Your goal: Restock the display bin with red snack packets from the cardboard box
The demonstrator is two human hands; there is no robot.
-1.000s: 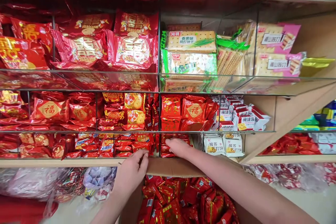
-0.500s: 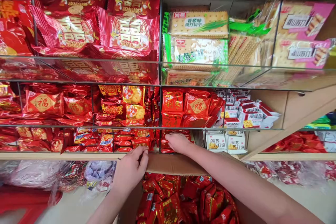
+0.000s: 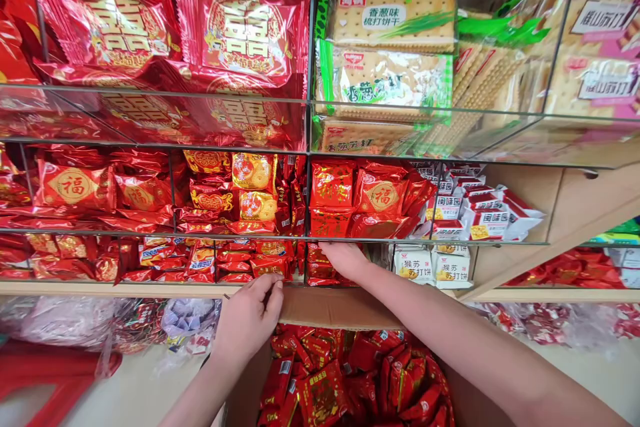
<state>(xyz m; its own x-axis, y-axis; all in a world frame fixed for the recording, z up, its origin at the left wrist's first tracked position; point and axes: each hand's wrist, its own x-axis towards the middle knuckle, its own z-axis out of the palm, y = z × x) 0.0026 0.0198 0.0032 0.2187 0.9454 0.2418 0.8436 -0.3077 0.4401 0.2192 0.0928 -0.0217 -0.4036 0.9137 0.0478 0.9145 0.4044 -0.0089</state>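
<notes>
My left hand [image 3: 251, 312] is at the near corner of an open cardboard box [image 3: 340, 307], its fingers curled together against the box edge beside the shelf front. The box is heaped with red-and-gold wrapped snack packets [image 3: 325, 390]. My right hand [image 3: 346, 261] reaches over the box flap into a low shelf compartment of small red packets [image 3: 320, 272]. Its fingertips pass behind the clear shelf front and are hidden, so what they hold cannot be made out.
Above stand clear-fronted compartments of red double-happiness packs [image 3: 247, 33] and green-and-cream cracker packs [image 3: 390, 80]. White soda cracker packets [image 3: 414, 267] lie right of my right hand. Plastic bags of goods [image 3: 70, 323] lie beneath the shelf, near a red frame [image 3: 55, 373] at lower left.
My right hand has moved slightly deeper and upward into the compartment, its fingertips now out of sight. My left hand stays at the box edge. The view has shifted closer to the shelves.
</notes>
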